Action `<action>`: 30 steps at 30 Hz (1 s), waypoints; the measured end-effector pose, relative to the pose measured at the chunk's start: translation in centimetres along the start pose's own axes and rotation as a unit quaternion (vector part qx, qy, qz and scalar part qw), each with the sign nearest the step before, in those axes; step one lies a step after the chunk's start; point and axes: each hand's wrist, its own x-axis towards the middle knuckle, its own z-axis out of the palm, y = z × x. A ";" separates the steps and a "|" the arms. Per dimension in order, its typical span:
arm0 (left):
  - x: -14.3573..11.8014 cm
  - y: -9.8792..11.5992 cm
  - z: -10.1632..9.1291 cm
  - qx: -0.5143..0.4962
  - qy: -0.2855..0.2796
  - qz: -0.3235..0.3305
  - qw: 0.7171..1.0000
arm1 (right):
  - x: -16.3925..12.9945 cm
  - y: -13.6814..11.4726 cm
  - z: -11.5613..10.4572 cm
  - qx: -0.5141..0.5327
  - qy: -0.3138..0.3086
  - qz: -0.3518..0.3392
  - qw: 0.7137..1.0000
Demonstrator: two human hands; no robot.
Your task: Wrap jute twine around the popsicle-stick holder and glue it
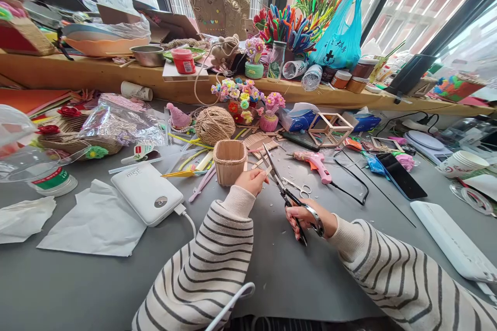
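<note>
Head view, right hand grip clamped on metal scissors, left hand pinching thin wooden stick.

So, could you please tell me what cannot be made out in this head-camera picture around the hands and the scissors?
- The stick in the left hand: too small and thin, mostly covered by the fingers.
- Where the scissors blades meet that stick: too fine to tell whether they touch.
- The right hand fingers: partly hidden in the handle loops.
- The inside of the wooden cup: hidden by its wall.
- The clear container: cut by the left edge.
</note>
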 end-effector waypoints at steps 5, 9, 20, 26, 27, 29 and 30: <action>0.0 0.0 0.0 0.000 0.007 0.004 1.000 | 0.0 -0.1 0.5 0.008 0.009 -0.003 1.000; 0.2 -0.2 0.0 0.007 0.014 0.005 1.000 | -0.1 0.0 0.8 0.004 0.023 -0.008 1.000; 1.0 -0.8 0.0 0.028 0.012 -0.006 1.000 | 0.2 -0.3 0.4 0.015 0.004 0.025 1.000; 1.1 -0.7 -0.3 0.034 0.007 -0.005 0.999 | 0.6 -0.4 0.1 0.015 -0.005 0.025 1.000; 1.1 -0.7 -0.4 0.034 0.007 -0.005 0.999 | 0.5 -0.3 0.1 0.014 -0.004 0.022 1.000; 1.1 -0.7 -0.4 0.034 0.007 -0.005 0.999 | 0.4 -0.2 0.2 0.013 0.002 0.016 1.000; 1.1 -0.7 -0.4 0.033 0.008 -0.005 0.999 | 0.3 -0.2 0.3 0.011 0.006 0.014 1.000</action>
